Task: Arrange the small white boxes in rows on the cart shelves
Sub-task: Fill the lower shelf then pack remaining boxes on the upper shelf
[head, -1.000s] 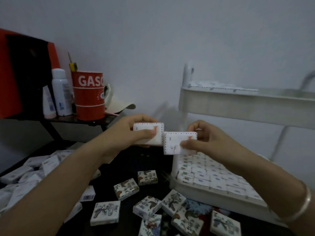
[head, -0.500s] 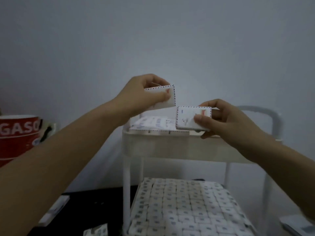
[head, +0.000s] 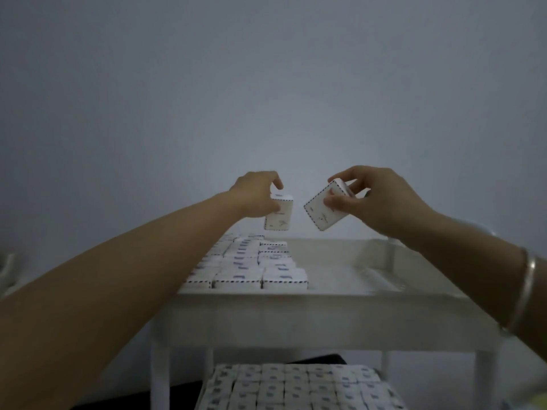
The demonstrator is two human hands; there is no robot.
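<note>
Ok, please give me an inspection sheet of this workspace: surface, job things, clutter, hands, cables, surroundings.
Surface: top shelf of the white cart, boxes on its left part, right part bare.
Job's things: rows of small white boxes on the top shelf; lower shelf packed with boxes as far as seen.
Clutter: nothing seen.
Hands: left hand holds one box upright above the rows; right hand holds a second box, tilted, above the shelf; a bracelet on the right wrist.
Cables: nothing seen.
Surroundings: plain wall behind, dim light.
</note>
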